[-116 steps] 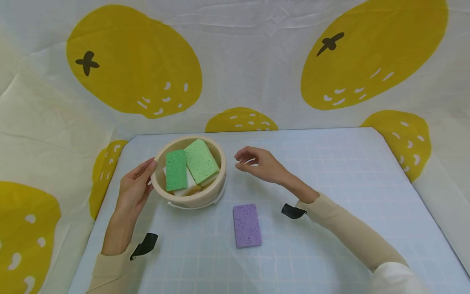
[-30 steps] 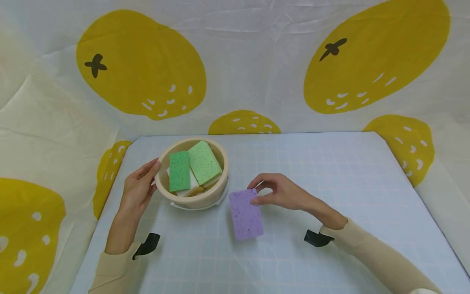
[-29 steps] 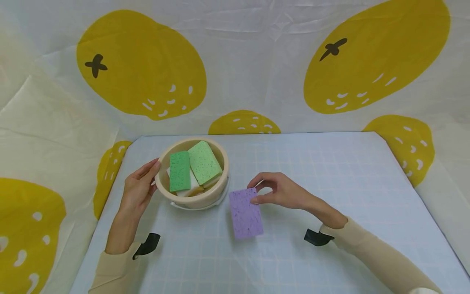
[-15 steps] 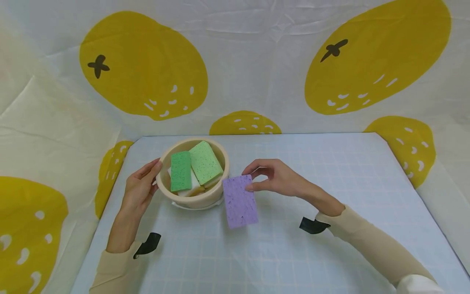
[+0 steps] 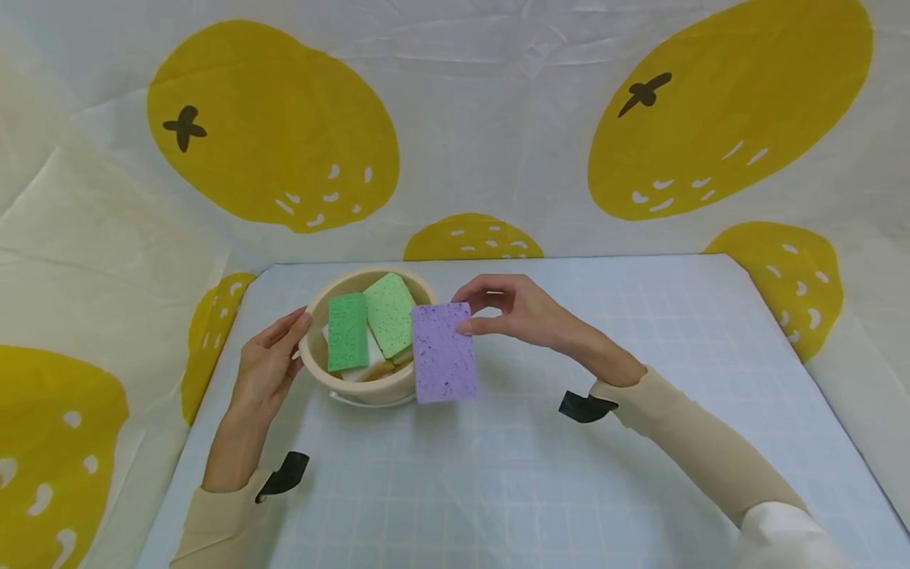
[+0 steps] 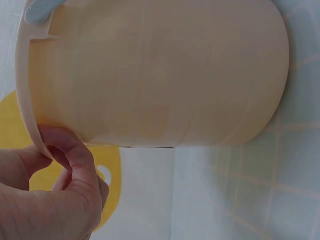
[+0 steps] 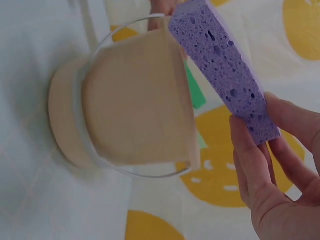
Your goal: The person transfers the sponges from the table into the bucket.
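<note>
My right hand pinches a purple sponge by its upper right corner, thumb on the near face. In the head view the sponge overlaps the right rim of a cream bucket; the right wrist view shows it raised above the rim, apart from the sponges inside. My left hand grips the bucket's left rim, thumb on one side and curled fingers on the other, as the left wrist view shows. Inside the bucket lie a dark green sponge, a light green sponge and a white piece beneath them.
The bucket's pale handle hangs down against its side. A light blue gridded cloth covers the table. Behind and at the sides hangs a white sheet printed with big yellow fruit.
My right hand first reached down and picked the purple sponge off the table, then carried it up and left to the bucket's right rim. My left hand stays on the rim.
</note>
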Demonstrator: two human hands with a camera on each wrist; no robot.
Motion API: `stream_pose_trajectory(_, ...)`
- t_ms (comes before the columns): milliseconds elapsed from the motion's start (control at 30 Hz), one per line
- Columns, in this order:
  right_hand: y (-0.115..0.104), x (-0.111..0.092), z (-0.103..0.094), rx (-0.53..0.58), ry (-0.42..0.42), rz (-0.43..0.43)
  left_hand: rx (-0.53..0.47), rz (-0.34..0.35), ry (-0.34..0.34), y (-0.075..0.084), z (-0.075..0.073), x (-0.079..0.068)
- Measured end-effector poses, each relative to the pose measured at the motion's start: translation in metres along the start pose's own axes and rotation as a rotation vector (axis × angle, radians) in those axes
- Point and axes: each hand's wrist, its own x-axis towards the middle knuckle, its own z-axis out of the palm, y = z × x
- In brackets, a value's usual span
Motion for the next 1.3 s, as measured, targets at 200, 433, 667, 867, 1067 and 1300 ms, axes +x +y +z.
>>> stream_pose_trajectory(200,-0.019,0.013,0.002,0.022,0.040,0.014,-0.013,0.006,-0.011,0.000,-0.001,0.001)
stream_pose_trajectory(433,-0.022,0.031,0.004,0.016,0.066,0.064,-0.033,0.011,-0.017,0.000,0.000,0.001)
stream_pose_trajectory(667,-0.023,0.050,0.007,0.015,0.057,0.073,-0.024,0.008,-0.016,0.000,-0.001,0.001)
stream_pose_trajectory(867,-0.001,0.072,0.010,0.001,0.030,0.041,-0.020,0.016,-0.025,-0.001,-0.002,0.002)
stream_pose_trajectory(1067,0.011,0.089,0.015,-0.064,0.012,0.009,-0.019,0.012,-0.030,-0.001,-0.003,0.003)
stream_pose_trajectory(1300,0.014,0.096,0.022,-0.261,-0.002,-0.062,-0.020,0.009,-0.022,-0.002,-0.003,0.004)
